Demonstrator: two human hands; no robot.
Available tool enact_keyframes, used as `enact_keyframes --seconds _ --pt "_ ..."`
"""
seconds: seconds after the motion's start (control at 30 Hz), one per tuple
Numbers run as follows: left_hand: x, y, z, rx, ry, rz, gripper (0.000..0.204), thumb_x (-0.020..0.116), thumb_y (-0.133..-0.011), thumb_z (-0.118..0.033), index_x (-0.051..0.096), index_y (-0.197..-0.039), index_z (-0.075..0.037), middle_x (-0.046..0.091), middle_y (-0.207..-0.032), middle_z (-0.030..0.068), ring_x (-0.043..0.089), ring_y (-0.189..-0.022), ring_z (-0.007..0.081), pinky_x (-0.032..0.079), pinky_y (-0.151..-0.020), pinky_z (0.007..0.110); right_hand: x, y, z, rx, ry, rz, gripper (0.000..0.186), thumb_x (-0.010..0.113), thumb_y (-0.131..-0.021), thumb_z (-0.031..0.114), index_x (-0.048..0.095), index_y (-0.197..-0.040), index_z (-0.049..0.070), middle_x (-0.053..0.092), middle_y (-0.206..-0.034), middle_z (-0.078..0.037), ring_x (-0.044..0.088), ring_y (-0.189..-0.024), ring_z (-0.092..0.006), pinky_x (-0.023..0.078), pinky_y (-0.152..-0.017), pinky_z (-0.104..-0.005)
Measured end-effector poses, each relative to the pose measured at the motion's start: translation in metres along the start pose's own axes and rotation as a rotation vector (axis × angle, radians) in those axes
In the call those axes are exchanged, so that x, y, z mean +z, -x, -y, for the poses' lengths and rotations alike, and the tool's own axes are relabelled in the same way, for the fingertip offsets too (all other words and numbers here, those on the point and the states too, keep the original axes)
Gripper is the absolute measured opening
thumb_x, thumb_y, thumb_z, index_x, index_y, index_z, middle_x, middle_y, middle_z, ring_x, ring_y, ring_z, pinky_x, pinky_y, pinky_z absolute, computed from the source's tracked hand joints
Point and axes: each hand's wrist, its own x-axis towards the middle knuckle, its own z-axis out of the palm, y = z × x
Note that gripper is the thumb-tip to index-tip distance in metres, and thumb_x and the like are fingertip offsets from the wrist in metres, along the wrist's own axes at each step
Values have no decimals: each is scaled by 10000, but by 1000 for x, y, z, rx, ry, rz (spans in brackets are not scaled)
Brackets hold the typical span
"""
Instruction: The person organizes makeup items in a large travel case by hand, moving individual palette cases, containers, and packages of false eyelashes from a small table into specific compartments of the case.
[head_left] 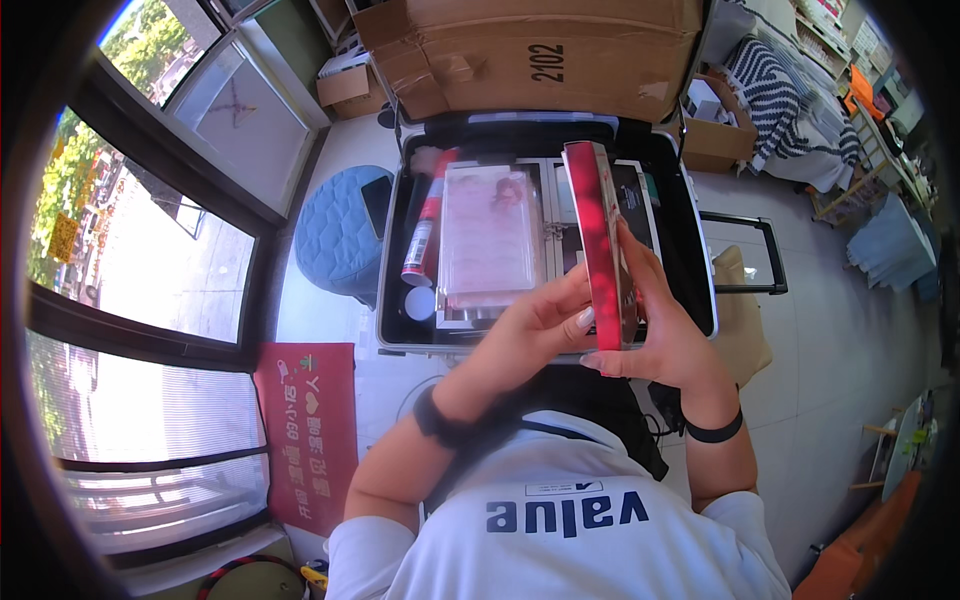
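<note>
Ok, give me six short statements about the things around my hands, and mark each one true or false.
1. The left hand and right hand are both at the thin red rectangular box. True.
2. The silver-framed, black-lined suitcase is shut. False: it stands open.
3. A dark, flat rectangular phone lies on the round blue quilted stool. True.
4. The stool is to the right of the suitcase. False: it is to the left.
5. A large brown cardboard box is at the far side of the suitcase. True.
6. The right wrist is bare. False: it wears a black band.
</note>
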Motion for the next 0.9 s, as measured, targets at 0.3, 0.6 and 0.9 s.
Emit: enact_keyframes --seconds 0.3,0.6,0.9 --pt "-13 0 -7 -9 -100 55 636 597 -845 12 296 -1404 -31 499 -1276 88 475 -1202 192 395 -990 323 6 6 -6 -25 84 84 1202 843 -586 278 58 -1485 136 159 -1453 -191 224 -1339 -354 292 -1060 -414" --pt "-14 -7 10 57 -286 -290 653 510 -820 119 285 -1412 -41 498 -1280 126 531 -1148 204 433 -969 365 7 6 5 -11 263 -165 1075 804 -603 177 167 -1467 135 190 -1411 -234 300 -1282 -415 344 -1027 -425" --pt "8 -17 17 -8 66 -324 466 333 -977 -72 222 -1430 -87 441 -1313 105 467 -1191 181 437 -951 323 16 7 0 49 247 -230 1099 806 -595 208 154 -1472 96 225 -1409 -214 322 -1285 -354 319 -1046 -401"
